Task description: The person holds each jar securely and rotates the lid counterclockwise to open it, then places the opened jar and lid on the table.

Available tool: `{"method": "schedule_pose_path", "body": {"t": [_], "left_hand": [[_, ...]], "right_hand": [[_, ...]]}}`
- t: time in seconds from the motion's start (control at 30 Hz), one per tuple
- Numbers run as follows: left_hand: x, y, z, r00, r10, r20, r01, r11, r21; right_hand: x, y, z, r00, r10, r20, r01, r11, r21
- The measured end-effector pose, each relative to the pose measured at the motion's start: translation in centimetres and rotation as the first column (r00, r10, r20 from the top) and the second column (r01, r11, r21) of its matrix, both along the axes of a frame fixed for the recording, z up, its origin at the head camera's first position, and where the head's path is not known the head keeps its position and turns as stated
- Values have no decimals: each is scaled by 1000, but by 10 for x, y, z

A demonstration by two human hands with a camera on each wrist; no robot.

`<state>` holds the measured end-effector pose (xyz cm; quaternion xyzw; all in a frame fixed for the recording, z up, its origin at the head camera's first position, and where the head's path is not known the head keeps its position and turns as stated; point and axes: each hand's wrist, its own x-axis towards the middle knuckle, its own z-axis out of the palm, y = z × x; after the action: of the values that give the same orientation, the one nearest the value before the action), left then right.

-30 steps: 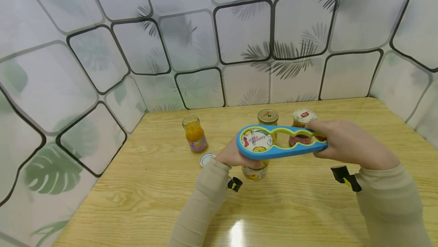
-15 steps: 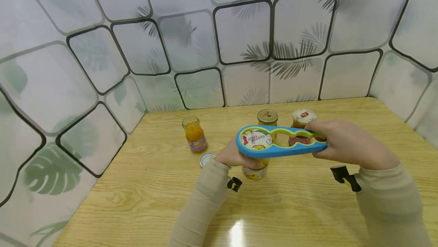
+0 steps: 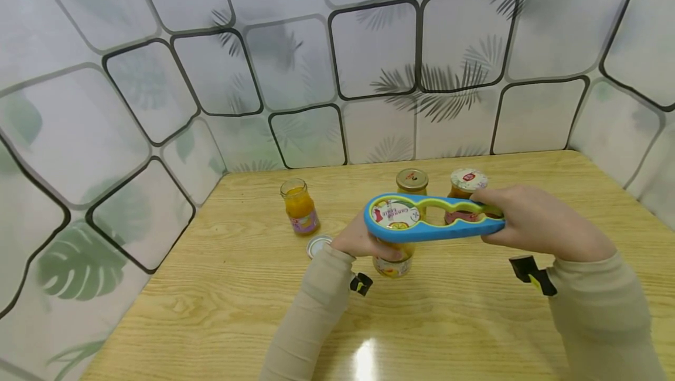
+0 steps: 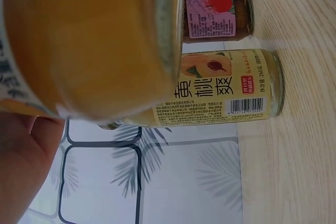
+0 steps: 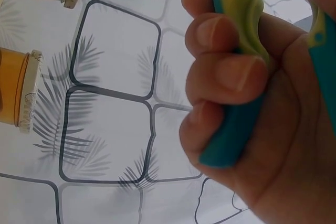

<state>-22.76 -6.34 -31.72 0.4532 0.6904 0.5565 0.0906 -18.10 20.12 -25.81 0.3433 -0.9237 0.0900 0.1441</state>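
Observation:
A blue and yellow-green jar opener (image 3: 456, 230) lies across the printed lid (image 3: 395, 213) of a fruit jar (image 3: 392, 266), its largest opening around that lid. My left hand (image 3: 362, 239) holds this jar below the lid, and in the left wrist view the jar's amber body (image 4: 94, 45) looms close to the camera. Out to the right, my right hand (image 3: 538, 220) grips the opener's two handles together. Curled fingers (image 5: 226, 77) wrap one handle in the right wrist view. The opener hides the upper part of the jar.
Behind the opener stand a gold-lidded jar (image 3: 412, 179) and a jar with a white patterned lid (image 3: 469, 179). To the left is a lidless jar of orange contents (image 3: 302, 211). A loose lid (image 3: 318, 245) lies by the left wrist on the wooden table (image 3: 221, 299). Patterned walls border the table.

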Motion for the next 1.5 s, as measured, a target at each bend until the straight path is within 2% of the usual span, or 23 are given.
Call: {"method": "schedule_pose_path", "body": {"t": [0.23, 0.47, 0.53, 0.63, 0.77, 0.87, 1.0, 1.1, 1.17, 1.23, 1.27, 1.4, 1.47, 1.5], "left_hand": [[0, 0, 0, 1000, -1, -25, 1, 1000, -2], [14, -1, 18, 999, 30, -23, -31, 999, -27], [15, -1, 19, 999, 40, -23, -41, 999, -28], [10, -1, 16, 998, 56, -38, -57, 998, -32], [-4, -1, 2, 991, 107, -78, -113, 991, -79], [-13, -2, -7, 984, 157, -85, -167, 978, -125], [-16, -3, -11, 975, 209, -70, -218, 963, -158], [-9, -2, -2, 966, 252, -66, -260, 946, -192], [-3, -1, 5, 954, 291, -67, -298, 927, -226], [-5, 0, 3, 945, 318, -76, -327, 913, -245], [-2, 0, 6, 940, 332, -80, -341, 904, -258], [-16, 1, -11, 923, 371, -100, -384, 879, -282], [-16, 1, -11, 917, 385, -104, -399, 867, -298], [-20, 1, -16, 914, 391, -108, -404, 863, -302]], "right_hand": [[1, -1, 1, 1000, -7, 19, 7, 1000, 3], [3, -2, 2, 999, -30, 33, 29, 999, 17], [3, -2, 2, 999, -34, 31, 34, 999, 18], [3, -1, 2, 999, -44, 25, 44, 999, 15], [2, 1, 0, 998, -55, 2, 55, 998, 8], [1, 2, -1, 998, -61, -8, 61, 998, 9], [0, 4, -2, 998, -70, -9, 70, 997, 15], [1, 5, -1, 997, -76, -14, 76, 997, 14], [1, 6, -1, 997, -79, -13, 79, 997, 13], [0, 7, -1, 996, -83, -5, 84, 996, 18], [0, 7, -1, 996, -86, 0, 86, 996, 18], [0, 8, 0, 995, -97, 11, 97, 995, 19], [1, 7, 1, 995, -97, 9, 97, 995, 15], [1, 7, 1, 995, -97, 6, 97, 995, 15]]}}
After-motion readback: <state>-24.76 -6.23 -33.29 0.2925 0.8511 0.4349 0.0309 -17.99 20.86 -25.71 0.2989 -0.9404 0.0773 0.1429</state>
